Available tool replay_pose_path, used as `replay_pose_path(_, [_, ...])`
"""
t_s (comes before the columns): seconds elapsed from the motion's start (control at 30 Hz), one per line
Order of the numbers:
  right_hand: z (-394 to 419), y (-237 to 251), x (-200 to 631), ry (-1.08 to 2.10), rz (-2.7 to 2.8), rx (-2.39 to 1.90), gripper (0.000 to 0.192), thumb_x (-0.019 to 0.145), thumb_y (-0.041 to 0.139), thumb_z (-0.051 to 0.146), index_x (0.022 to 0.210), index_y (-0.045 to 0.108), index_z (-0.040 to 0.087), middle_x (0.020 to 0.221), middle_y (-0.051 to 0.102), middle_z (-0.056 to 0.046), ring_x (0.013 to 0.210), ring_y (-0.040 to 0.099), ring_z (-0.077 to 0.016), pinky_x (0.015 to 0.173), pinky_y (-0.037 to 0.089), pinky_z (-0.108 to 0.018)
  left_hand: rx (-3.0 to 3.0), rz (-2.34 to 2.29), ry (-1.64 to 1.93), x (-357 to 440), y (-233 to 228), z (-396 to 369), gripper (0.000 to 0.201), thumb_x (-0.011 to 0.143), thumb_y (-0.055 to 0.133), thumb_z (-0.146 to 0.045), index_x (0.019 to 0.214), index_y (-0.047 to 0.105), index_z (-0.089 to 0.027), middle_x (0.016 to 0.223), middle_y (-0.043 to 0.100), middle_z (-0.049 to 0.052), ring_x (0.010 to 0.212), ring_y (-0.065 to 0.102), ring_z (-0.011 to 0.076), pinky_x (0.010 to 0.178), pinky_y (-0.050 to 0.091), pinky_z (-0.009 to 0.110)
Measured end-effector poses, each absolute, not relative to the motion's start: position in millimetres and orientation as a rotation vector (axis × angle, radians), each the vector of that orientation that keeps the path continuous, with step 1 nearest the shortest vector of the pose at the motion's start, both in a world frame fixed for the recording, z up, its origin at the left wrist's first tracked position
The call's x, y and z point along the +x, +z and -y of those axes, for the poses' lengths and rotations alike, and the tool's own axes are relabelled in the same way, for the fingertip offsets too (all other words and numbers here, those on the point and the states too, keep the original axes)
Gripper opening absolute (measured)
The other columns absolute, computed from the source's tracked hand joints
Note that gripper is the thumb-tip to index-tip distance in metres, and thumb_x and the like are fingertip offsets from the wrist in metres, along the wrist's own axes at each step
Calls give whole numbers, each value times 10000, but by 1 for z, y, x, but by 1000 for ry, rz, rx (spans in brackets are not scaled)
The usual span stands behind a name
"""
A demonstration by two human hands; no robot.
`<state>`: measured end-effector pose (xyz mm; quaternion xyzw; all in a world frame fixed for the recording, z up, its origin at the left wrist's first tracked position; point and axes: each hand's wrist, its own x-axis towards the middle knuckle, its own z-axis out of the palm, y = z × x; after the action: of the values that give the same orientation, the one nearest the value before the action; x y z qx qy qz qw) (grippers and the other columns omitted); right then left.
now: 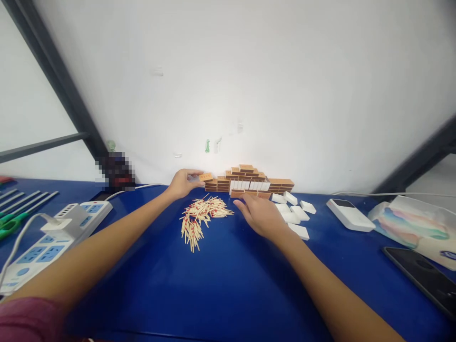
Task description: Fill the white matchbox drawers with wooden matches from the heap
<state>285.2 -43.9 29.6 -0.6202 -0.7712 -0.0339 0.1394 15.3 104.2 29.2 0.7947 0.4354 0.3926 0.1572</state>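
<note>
Just behind the heap of matches (pixel 202 216), the right hand (pixel 261 216) rests palm down with loose fingers, its grip hidden. Left of the matchbox stack (pixel 249 180) beyond, the left hand (pixel 183 183) pinches a matchbox (pixel 205 177), long axis level, pointing at the stack.

Dark object (pixel 116 172) at tabletop's rear edge: pixelated, unidentifiable. Black phone (pixel 423 280) at right edge: cut off by frame. Scissors (pixel 10 223) at left edge: partly cropped. Right hand (pixel 261 214) covers the table and some white boxes (pixel 294 213). Markings on matchbox stack (pixel 249 180): too small to read.
</note>
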Motion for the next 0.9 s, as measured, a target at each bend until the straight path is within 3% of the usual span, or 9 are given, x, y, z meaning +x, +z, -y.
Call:
replay_pose_path(0.13, [43, 29, 287, -112, 2247, -1797, 484, 1105, 280, 504, 1124, 645, 187, 1105, 768, -118, 992, 727, -268, 751, 459, -327, 2316, -1221, 1090, 23, 27, -118, 377, 728, 868, -304, 1089, 815, -210, 1131, 794, 103, 1009, 704, 266, 889, 537, 403])
replay_pose_path(0.37, [42, 29, 289, -104, 2252, -1757, 521, 1106, 262, 508, 1087, 667, 181, 1087, 766, -119, 981, 719, -263, 781, 465, -333, 2349, -1292, 1060, 31, 22, -123, 287, 750, 866, -306, 1006, 820, -186, 981, 815, 101, 829, 709, 246, 803, 551, 397])
replay_pose_path(0.47, [40, 28, 292, -110, 2251, -1767, 533, 1106, 260, 509, 1055, 676, 180, 1077, 768, -117, 960, 721, -261, 787, 469, -337, 2402, -1332, 1077, 37, 27, -122, 237, 759, 864, -304, 962, 811, -195, 991, 811, 101, 880, 707, 262, 856, 538, 415])
replay_pose_path(0.6, [38, 28, 294, -132, 2237, -1783, 543, 1107, 248, 511, 1052, 680, 187, 1068, 773, -103, 959, 723, -258, 786, 474, -336, 2472, -1417, 1113, 40, 33, -111, 328, 721, 901, -351, 989, 793, -197, 1039, 793, 118, 1006, 673, 310, 943, 504, 452])
replay_pose_path(0.8, [36, 29, 294, -149, 2210, -1803, 515, 1102, 286, 497, 1048, 688, 178, 1065, 773, -121, 982, 722, -270, 778, 479, -325, 2555, -1521, 1100, 63, 47, -89, 259, 930, 686, -384, 1085, 783, -201, 1052, 780, 110, 1016, 655, 289, 982, 484, 436])
replay_pose_path(0.9, [38, 28, 293, -159, 2221, -1795, 489, 1095, 322, 501, 1037, 687, 181, 1047, 775, -118, 943, 727, -262, 767, 479, -320, 2566, -1584, 974, 93, 54, -86, 284, 953, 634, -400, 1023, 815, -192, 912, 784, 117, 918, 681, 289, 878, 513, 412])
